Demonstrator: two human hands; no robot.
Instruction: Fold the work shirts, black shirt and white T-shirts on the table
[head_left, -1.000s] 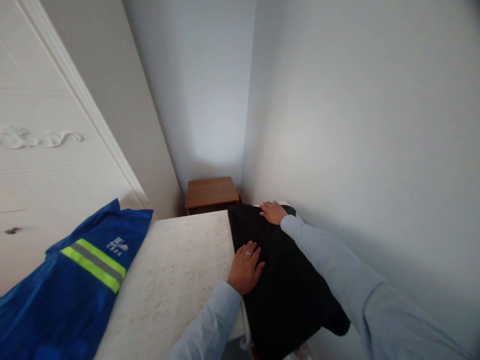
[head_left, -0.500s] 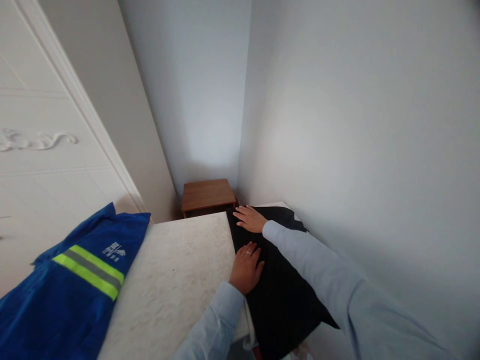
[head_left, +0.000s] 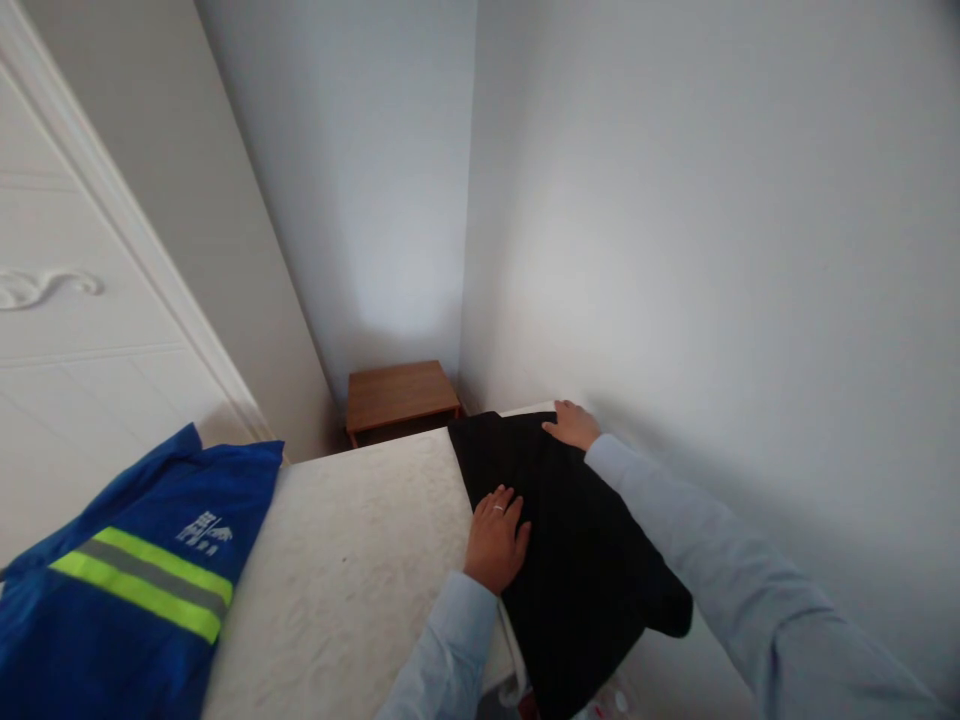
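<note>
From where I stand, a black cloth [head_left: 577,545] lies along the right side of the white surface [head_left: 352,560], spreading from the far edge down to the near right corner, where its lower end hangs over. A rounded flap of it sticks out past the right edge, close to the wall [head_left: 697,240].

The person's left hand [head_left: 495,540] lies palm down on the cloth's left border, fingers loosely spread, gripping nothing; a ring [head_left: 498,510] shows on one finger. The right hand [head_left: 574,426] is at the far right corner of the surface, touching the cloth's upper right part with its fingers slightly bent; I can't tell whether any fabric is pinched there. Both arms wear light blue sleeves [head_left: 442,650].

Over the left edge of the surface lies a blue garment [head_left: 112,650] with a yellow-and-grey band [head_left: 150,580] and a white printed mark, well apart from the black cloth. Beyond the far edge sits a low brown wooden table [head_left: 401,395] in the corner of the room, and to the left rises a white panelled cabinet [head_left: 75,210]
</note>
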